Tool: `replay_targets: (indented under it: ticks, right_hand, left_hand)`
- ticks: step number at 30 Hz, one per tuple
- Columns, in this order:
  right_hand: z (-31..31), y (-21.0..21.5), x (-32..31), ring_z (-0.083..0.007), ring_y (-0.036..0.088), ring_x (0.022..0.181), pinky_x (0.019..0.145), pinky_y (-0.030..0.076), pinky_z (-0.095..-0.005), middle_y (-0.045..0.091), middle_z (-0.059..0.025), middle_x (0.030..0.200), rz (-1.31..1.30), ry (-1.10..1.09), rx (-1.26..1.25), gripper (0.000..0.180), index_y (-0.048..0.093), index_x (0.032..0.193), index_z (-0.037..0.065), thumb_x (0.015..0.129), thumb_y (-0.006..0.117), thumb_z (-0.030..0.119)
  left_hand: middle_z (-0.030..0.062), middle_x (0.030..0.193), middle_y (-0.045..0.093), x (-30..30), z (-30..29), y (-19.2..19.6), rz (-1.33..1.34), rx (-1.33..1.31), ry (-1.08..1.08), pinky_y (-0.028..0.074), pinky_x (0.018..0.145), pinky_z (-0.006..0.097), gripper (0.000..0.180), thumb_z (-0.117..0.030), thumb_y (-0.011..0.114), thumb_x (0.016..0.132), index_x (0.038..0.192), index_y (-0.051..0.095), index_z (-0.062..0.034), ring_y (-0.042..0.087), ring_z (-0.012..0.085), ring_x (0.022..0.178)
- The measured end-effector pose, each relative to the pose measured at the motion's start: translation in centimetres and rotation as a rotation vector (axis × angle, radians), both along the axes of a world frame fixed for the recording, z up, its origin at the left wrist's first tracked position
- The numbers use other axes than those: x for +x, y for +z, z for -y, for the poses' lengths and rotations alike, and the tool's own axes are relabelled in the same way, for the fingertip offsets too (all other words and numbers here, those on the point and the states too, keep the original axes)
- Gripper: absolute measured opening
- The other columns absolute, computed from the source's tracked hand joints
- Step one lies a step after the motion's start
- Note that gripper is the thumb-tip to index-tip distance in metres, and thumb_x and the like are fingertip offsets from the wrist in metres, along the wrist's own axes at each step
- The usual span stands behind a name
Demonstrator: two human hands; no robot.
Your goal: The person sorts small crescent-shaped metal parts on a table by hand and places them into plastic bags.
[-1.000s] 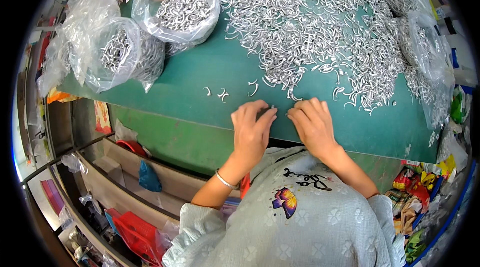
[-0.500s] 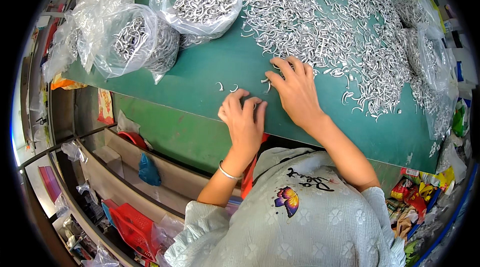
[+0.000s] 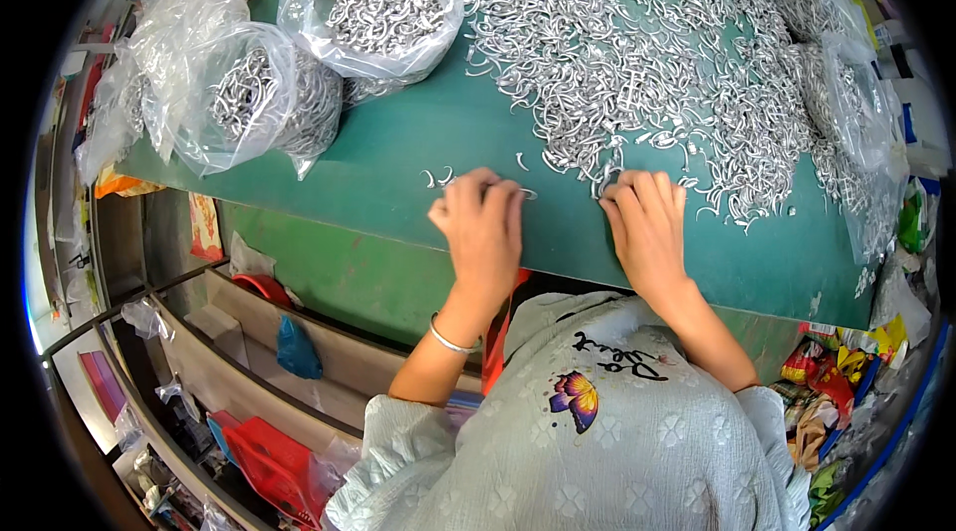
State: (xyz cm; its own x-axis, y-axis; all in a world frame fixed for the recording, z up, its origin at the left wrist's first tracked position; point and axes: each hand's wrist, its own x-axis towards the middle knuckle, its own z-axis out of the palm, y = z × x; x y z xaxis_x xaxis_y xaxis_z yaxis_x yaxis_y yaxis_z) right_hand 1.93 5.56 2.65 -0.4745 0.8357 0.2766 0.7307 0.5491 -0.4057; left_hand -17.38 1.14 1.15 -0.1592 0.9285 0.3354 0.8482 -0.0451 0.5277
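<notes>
Left hand [image 3: 480, 230], right hand [image 3: 647, 232] curled narrow, contents unclear; brushing the pile [image 3: 583, 83] at six o'clock could scatter it

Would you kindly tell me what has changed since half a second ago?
The right hand has moved right and back toward the person, to the near edge of the silvery pile. The left hand remains by the stray pieces. The filled bags stay put.

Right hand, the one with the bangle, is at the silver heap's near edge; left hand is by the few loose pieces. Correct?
No: the head view shows the bangle on the arm of the left hand. The rest holds: right hand at the near edge of the silver heap, left hand by the few loose pieces.
</notes>
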Motion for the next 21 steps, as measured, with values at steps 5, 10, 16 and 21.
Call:
replay_targets:
  ticks: [5,10,16,21]
  right_hand:
    - [0.7,0.7,1.3,-0.0258,0.050,0.090,0.076,0.036,-0.0373,0.054,-0.0066,0.097,-0.095,-0.063,-0.033,0.021,0.060,0.097,0.006,0.078,0.071,0.006]
    - [0.8,0.2,1.6,-0.0262,0.051,0.086,0.074,0.035,-0.0370,0.054,-0.0075,0.093,-0.054,-0.039,-0.052,0.019,0.061,0.092,0.005,0.077,0.072,0.006]
    - [1.3,1.3,4.8,-0.0289,0.054,0.087,0.073,0.042,-0.0377,0.056,-0.0095,0.095,-0.091,0.087,-0.199,0.019,0.062,0.092,0.002,0.076,0.070,0.000]
    - [0.1,1.2,4.5,-0.0330,0.058,0.088,0.078,0.048,-0.0377,0.059,-0.0140,0.095,-0.369,-0.010,-0.308,0.017,0.062,0.096,-0.001,0.079,0.066,-0.004]
  left_hand:
    - [0.0073,0.105,0.055,-0.1,-1.4,0.8,-0.009,0.081,0.100,0.033,0.087,0.039,0.027,-0.007,0.071,0.082,0.107,0.061,-0.0080,0.053,0.0244,0.098]
    - [0.0108,0.105,0.058,0.3,-2.8,-0.1,-0.009,-0.042,0.021,0.036,0.085,0.040,0.028,-0.006,0.067,0.083,0.110,0.060,-0.0032,0.054,0.0273,0.098]
    - [0.0063,0.096,0.061,2.5,-0.2,0.6,0.058,-0.029,-0.113,0.037,0.083,0.037,0.026,0.002,0.066,0.080,0.104,0.062,-0.0068,0.058,0.0243,0.091]
    - [0.0085,0.096,0.061,6.6,1.0,0.5,0.246,-0.049,-0.340,0.039,0.079,0.038,0.023,0.002,0.067,0.079,0.100,0.063,-0.0042,0.058,0.0267,0.089]
